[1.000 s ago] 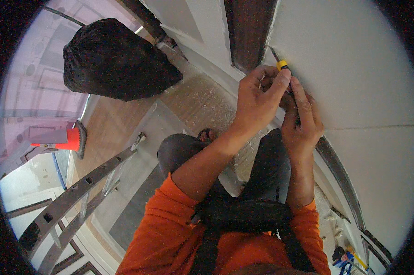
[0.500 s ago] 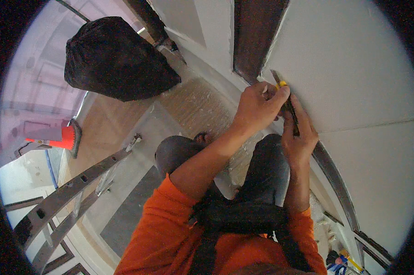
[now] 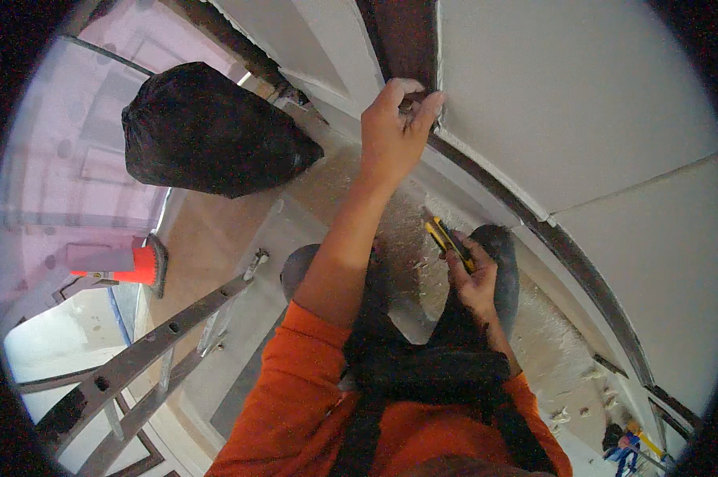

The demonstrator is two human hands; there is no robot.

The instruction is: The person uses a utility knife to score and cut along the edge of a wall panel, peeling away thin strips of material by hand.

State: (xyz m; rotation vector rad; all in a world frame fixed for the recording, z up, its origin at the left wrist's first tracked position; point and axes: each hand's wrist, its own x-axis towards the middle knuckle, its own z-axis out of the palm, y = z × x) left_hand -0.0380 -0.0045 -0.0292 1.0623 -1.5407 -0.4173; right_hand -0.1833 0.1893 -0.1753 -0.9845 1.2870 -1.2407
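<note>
My left hand (image 3: 396,131) is raised against the lower end of a dark vertical strip (image 3: 406,48), beside the edge of a pale wall panel (image 3: 581,103). Its fingers are curled and the thumb reaches the panel's edge; whatever lies between them is hidden. Lower down, over my right knee, my right hand (image 3: 475,285) grips a yellow and black utility knife (image 3: 438,237). The knife's tip points up and to the left, away from the wall.
A full black bag (image 3: 216,131) stands on the floor at the far left. Left of my legs lean a metal ladder (image 3: 148,338) and an orange cone (image 3: 146,265). Pale debris (image 3: 561,415) litters the floor along the wall. Coloured tools (image 3: 629,451) lie at the lower right.
My hands were together at the panel with the knife between them. The left has moved up and left to the strip; the right has drawn the knife down toward my knee.
</note>
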